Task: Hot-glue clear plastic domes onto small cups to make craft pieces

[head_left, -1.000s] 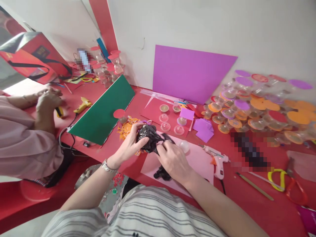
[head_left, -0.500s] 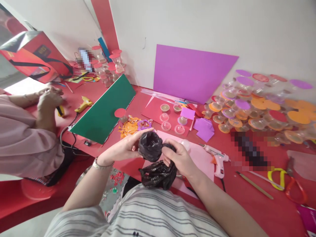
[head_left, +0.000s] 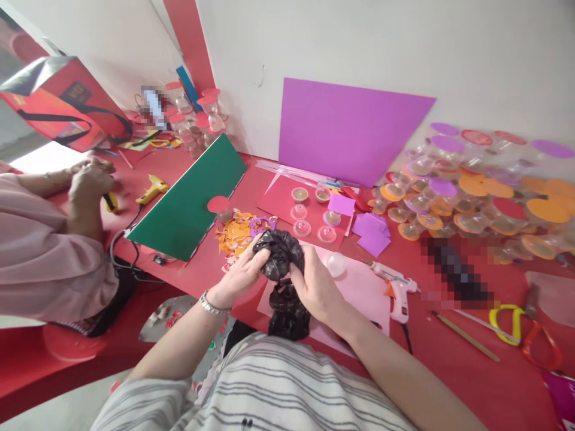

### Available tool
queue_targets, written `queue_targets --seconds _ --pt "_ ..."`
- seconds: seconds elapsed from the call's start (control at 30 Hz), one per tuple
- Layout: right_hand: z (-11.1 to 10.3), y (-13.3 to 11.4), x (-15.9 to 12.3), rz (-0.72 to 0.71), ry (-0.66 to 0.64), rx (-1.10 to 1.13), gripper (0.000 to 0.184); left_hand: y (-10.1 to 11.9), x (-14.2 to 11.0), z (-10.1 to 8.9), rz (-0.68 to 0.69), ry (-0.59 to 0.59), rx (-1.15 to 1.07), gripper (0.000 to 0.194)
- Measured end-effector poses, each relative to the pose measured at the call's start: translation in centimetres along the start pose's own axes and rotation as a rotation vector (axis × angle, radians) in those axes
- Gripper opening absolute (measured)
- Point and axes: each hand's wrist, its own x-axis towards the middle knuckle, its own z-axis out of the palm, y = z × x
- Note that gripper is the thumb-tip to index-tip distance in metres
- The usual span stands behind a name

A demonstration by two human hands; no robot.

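Between my two hands is a black plastic bag (head_left: 279,254), bunched into a round lump, with its lower part hanging down towards my lap. My left hand (head_left: 245,272) grips the lump from the left, thumb on top. From the other side my right hand (head_left: 317,284) presses on it, thumb towards the middle. What the bag contains, if anything, is hidden. Under it lies a pink sheet (head_left: 359,293) on the red table (head_left: 449,383). A clear plastic dome (head_left: 336,264) rests on the sheet just beyond my right hand.
At right lie a white glue gun (head_left: 399,293), a wooden stick (head_left: 465,335) and scissors (head_left: 512,323), before many plastic-cup pieces (head_left: 449,185). Orange scraps (head_left: 238,233) sit by a leaning green board (head_left: 193,200). A co-worker's hands (head_left: 92,179) are at left, near a yellow glue gun (head_left: 151,189).
The bag's open, ring-like mouth has been gathered into a closed lump. Both hands have come closer together around it, and the loose part hangs straighter below.
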Motion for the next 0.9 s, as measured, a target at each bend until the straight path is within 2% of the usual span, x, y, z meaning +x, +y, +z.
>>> queue_targets --seconds 0.1,0.2,0.33,0.47,0.53,0.6,0.67,0.83,0.9 --pt "-0.4 -0.2 0.5 -0.002 0.017 0.117 0.013 0.7 0.3 -0.5 0.049 -0.082 -0.199 0.103" --pt "-0.9 -0.4 0.9 0.016 -0.016 0.166 0.007 1.6 0.7 -1.0 0.047 -0.039 -0.272 0.117" --pt "-1.2 -0.4 1.0 -0.05 -0.066 0.097 0.009 1.5 0.8 -0.9 -0.02 0.114 -0.296 0.097" --pt "-0.8 0.3 0.6 -0.196 -0.014 -0.239 0.013 0.8 1.3 -0.5 -0.142 0.246 -0.488 0.063" --pt "-0.4 0.7 0.3 -0.223 -0.019 -0.391 0.011 0.6 1.7 -0.5 -0.184 0.257 -0.524 0.056" --pt "0.0 1.0 0.2 -0.213 -0.028 -0.452 0.008 0.5 1.9 -0.8 -0.192 0.209 -0.45 0.058" --pt "0.2 1.2 0.4 -0.178 -0.005 -0.419 0.007 0.7 1.7 -1.2 -0.137 0.122 -0.34 0.065" --pt "-0.7 1.4 1.6 -0.031 0.026 -0.11 0.01 2.0 0.7 -2.3 0.064 -0.147 -0.313 0.109" --pt "-1.1 1.3 1.9 0.015 -0.003 -0.042 0.015 2.5 0.5 -2.5 0.067 -0.178 -0.289 0.109"
